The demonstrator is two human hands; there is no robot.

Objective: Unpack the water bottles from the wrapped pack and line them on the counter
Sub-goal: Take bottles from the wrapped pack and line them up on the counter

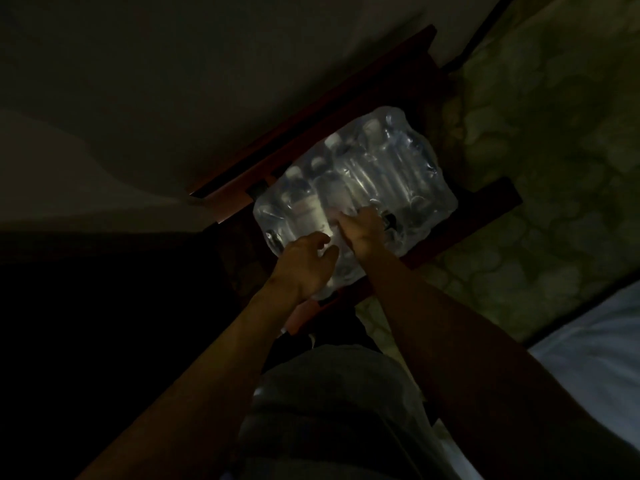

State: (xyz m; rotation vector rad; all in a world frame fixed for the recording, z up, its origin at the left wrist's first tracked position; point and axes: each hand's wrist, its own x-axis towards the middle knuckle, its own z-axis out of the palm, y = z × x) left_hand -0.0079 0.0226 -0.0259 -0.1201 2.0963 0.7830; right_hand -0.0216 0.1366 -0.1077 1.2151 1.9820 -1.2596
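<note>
A pack of several clear water bottles in shiny plastic wrap (388, 168) lies on its side on a dark wooden chair (349, 98). Both hands work at the pack's near end. My left hand (304, 265) has its fingers curled around the wrap at the near corner. My right hand (362, 225) digs its fingertips into the plastic film near the pack's middle, where a small dark tear shows beside it. The scene is very dim, so finer details of the bottles are hard to make out.
A pale wall (138, 81) rises behind the chair. A patterned floor (554, 168) spreads to the right. A white cloth surface (595, 358) sits at the lower right. My grey trousers (332, 410) fill the bottom middle. The left side lies in deep shadow.
</note>
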